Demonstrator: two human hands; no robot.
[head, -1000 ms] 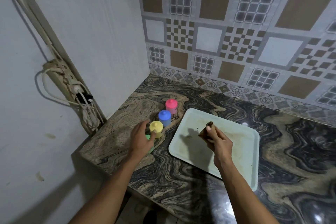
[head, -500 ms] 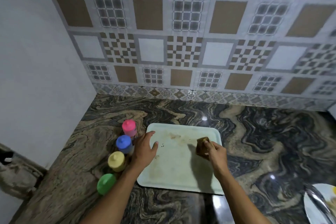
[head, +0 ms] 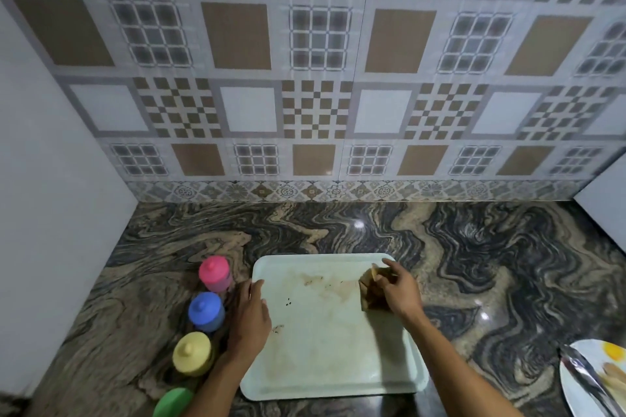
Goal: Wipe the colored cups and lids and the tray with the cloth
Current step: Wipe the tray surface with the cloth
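A pale green tray (head: 325,359) with brown stains lies on the marbled counter. My right hand (head: 398,288) grips a brown cloth (head: 371,291) and presses it on the tray's far right part. On the tray's left rim rests my left hand (head: 249,318), fingers straight. Left of the tray stand lidded cups in a row: pink (head: 215,272), blue (head: 206,311), yellow (head: 192,353) and green (head: 172,402), the green one partly cut off by the frame's bottom edge.
A white plate (head: 576,379) with food and a metal utensil (head: 587,379) sits at the bottom right corner. A patterned tile wall (head: 315,78) backs the counter, and a plain white wall (head: 50,196) closes the left side.
The view swung from the counter's left corner to face the tile wall. My left hand left the yellow cup and came to the tray's left rim. My right hand carried the cloth toward the tray's right side.
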